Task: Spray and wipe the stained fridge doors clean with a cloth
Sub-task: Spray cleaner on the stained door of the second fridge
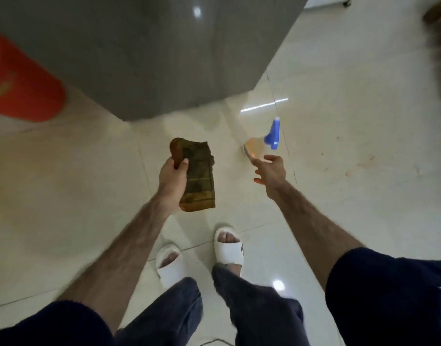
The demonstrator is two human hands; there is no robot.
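Currently, item by item, for your handling:

Cloth (pixel 198 177): brown-green checked, folded into a long pad, hanging from your left hand (pixel 173 174). Soft and light by the look of it, limp at the lower end. Your thumb and fingers are clenched round its top corner. For wiping you would likely want it flat under the palm instead of pinched at one end.

Spray bottle (pixel 263 141): clear body, blue trigger head (pixel 273 133), blurred. It stands or leans on the floor (pixel 339 146) just beyond your right hand (pixel 270 171). Probably light plastic, smooth, possibly slick if wet. How much liquid it holds cannot be read. Best hold is likely round the neck under the trigger head, forefinger free for the trigger.

Right hand: fingers spread and released, grasping nothing, fingertips near the bottle's base. Whether they touch it cannot be told. Arm stretched forward and down.

Left arm: also extended downward, wrist turned inward, cloth clear of the floor.

Fridge (pixel 152 58): grey, its lower doors ahead of both hands, touched by neither. Stains are not discernible from this angle.

Red bin (pixel 22 81): at far left, apart.
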